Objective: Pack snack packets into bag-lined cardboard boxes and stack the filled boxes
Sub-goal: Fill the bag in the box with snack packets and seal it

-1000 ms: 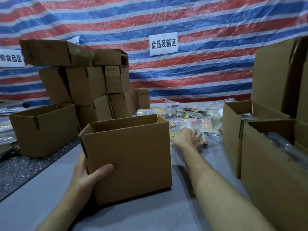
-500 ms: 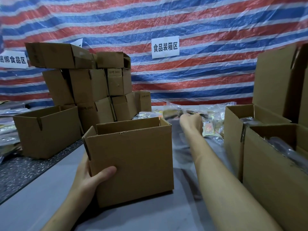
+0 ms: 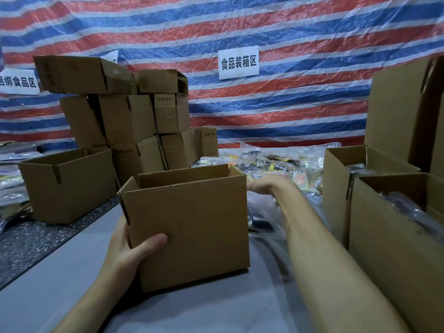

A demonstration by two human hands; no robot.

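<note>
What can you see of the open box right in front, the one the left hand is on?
The box is plain brown corrugated cardboard, unprinted on its near face, with a small nick in the top edge. Its top is open. No liner or packets show inside, though most of the interior is hidden. It stands upright on the grey table, turned slightly. The left hand grips its lower left corner, thumb on the front face.

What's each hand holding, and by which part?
Left hand grips the open cardboard box at its near-left edge, thumb on the front face. Right hand: too blurred to tell.
</note>
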